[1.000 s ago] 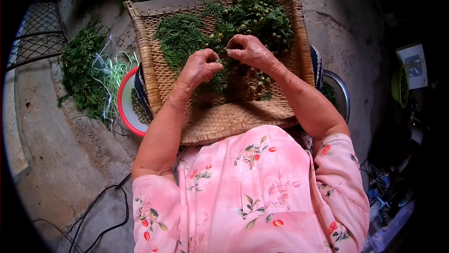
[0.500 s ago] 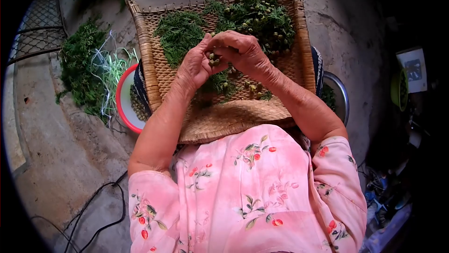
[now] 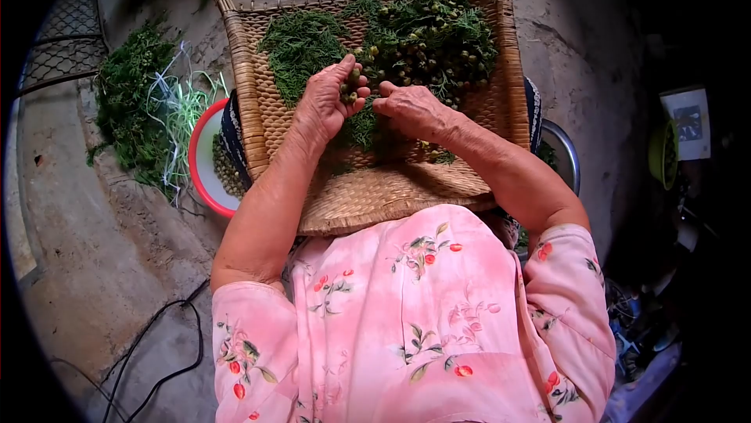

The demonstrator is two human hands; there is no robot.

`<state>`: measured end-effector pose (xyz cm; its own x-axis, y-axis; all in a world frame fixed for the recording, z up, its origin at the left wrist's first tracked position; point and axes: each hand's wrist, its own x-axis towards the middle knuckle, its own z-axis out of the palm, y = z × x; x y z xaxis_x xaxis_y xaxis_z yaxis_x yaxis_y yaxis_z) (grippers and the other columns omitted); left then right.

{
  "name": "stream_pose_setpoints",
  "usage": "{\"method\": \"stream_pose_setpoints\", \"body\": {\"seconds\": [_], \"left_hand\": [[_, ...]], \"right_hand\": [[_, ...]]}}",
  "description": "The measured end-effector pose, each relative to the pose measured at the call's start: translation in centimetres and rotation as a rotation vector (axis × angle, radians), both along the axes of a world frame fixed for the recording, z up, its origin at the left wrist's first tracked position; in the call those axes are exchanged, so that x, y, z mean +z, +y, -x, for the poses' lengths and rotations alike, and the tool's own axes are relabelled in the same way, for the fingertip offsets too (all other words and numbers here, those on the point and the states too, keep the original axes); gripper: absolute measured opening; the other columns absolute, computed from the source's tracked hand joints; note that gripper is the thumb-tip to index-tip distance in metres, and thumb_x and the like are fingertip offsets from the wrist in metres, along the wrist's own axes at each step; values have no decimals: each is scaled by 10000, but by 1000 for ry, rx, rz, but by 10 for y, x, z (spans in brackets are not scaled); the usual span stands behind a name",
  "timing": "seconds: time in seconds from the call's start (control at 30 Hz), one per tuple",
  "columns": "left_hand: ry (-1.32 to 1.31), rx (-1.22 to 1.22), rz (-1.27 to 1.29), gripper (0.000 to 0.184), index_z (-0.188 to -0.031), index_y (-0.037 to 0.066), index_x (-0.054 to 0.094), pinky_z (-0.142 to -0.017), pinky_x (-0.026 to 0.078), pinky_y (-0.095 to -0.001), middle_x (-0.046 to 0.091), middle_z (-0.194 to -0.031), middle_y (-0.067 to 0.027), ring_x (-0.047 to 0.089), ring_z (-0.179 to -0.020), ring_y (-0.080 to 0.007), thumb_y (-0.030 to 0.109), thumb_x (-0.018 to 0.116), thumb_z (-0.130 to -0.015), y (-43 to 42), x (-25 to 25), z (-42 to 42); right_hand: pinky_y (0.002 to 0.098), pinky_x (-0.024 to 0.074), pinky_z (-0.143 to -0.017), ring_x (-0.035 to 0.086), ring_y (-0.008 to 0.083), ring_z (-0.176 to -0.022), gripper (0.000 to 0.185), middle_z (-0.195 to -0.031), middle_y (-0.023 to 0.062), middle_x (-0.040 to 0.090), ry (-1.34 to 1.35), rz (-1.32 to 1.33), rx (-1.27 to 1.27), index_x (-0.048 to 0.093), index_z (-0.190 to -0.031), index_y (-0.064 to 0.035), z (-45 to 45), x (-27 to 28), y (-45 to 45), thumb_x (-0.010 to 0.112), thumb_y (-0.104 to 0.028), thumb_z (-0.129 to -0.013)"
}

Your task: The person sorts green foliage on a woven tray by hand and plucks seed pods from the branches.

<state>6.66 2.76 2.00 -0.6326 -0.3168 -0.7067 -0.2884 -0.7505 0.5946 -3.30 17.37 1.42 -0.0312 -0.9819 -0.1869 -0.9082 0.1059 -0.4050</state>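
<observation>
A woven wicker tray [image 3: 249, 102] rests across my lap. On its left part lies a pile of green sprigs [image 3: 301, 47], and on its right part a larger heap of sprigs with small round seed cones [image 3: 438, 39]. My left hand [image 3: 335, 94] is curled around several small green cones [image 3: 349, 93], palm partly up. Just to its right, my right hand [image 3: 411, 110] hangs over the tray with its fingers bent together; whatever lies between its fingertips is too small to make out.
Left of the tray stands a red-rimmed basin [image 3: 197, 158] holding small cones. Beyond it are pale plastic strips [image 3: 184, 126] and a leafy pile [image 3: 129, 110]. A metal basin [image 3: 575, 161] stands at the right. Black cable [image 3: 160, 309] lies on the floor.
My hands came together over the tray, then parted slightly. Cones now show in my left palm, and my right hand has moved down and a little right from my left fingers.
</observation>
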Motion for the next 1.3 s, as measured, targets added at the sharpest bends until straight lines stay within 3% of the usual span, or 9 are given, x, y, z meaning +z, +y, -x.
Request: {"method": "stream_pose_setpoints", "body": {"seconds": [0.23, 0.43, 0.53, 0.6, 0.73, 0.83, 0.87, 1.03, 1.3], "left_hand": [[7, 26, -24, 296, -941, 76, 573, -532, 540, -285, 610, -783, -59, 604, -646, -159, 365, 568, -875, 0, -3, -1], [-29, 40, -30, 331, -932, 62, 568, -550, 549, -298, 614, -792, -80, 613, -662, -182, 388, 557, -876, 1, -6, -2], [-29, 27, -27, 370, -937, 53, 572, -586, 563, -319, 613, -815, -87, 613, -669, -188, 417, 539, -878, 1, -7, -2], [-14, 19, -34, 385, -940, 49, 574, -595, 567, -324, 612, -824, -89, 613, -671, -190, 427, 532, -879, 3, -4, -2], [112, 69, -149, 407, -942, 40, 577, -574, 568, -308, 607, -815, -80, 612, -657, -176, 439, 526, -878, 0, 1, 3], [121, 20, -160, 367, -887, 63, 585, -475, 538, -255, 601, -749, -45, 600, -595, -149, 428, 548, -869, -8, -3, -1], [66, 39, -120, 347, -867, 73, 586, -443, 514, -237, 599, -733, -36, 596, -580, -143, 419, 562, -864, -9, -2, 0], [-3, 95, -57, 297, -847, 89, 592, -398, 466, -208, 599, -730, -28, 592, -573, -128, 386, 600, -851, -10, 5, 2], [27, 86, -52, 290, -896, 59, 574, -418, 509, -247, 606, -729, -62, 605, -575, -157, 344, 603, -857, -10, -1, 0]], "right_hand": [[408, 496, -649, 577, 337, -805, 126, -940, 145, 497, -83, -21, -118, 574, -873, -43, -3, -6, 1, 529, -28, -757], [418, 462, -689, 556, 370, -814, 158, -849, 184, 527, -318, 200, -335, 582, -855, -15, 8, 2, -1, 578, 22, -701], [377, 488, -673, 594, 306, -797, 169, -845, 161, 554, -384, 298, -366, 591, -900, -10, 14, 8, -8, 614, -9, -733], [327, 509, -682, 614, 215, -812, 197, -861, 110, 598, -962, 353, -445, 595, -959, -3, 12, 14, -14, 636, -66, -777], [243, 510, -588, 611, 123, -683, 192, -840, 40, 636, -1232, 296, -457, 592, -1012, -6, 8, 36, -19, 592, -94, -841], [265, 493, -547, 616, 135, -650, 161, -774, 83, 641, -939, 227, -650, 611, -971, -21, 13, 33, -14, 607, -93, -827], [341, 501, -604, 636, 228, -698, 155, -769, 138, 634, -685, 294, -546, 606, -935, -24, 16, 23, -12, 618, -71, -787], [432, 490, -694, 599, 352, -819, 138, -802, 177, 597, -168, 23, -182, 565, -858, -12, -1, 0, -1, 592, -41, -726], [437, 479, -688, 577, 373, -821, 96, -820, 187, 577, -163, 80, -211, 558, -812, -10, -5, 2, -6, 566, -44, -724]]}}
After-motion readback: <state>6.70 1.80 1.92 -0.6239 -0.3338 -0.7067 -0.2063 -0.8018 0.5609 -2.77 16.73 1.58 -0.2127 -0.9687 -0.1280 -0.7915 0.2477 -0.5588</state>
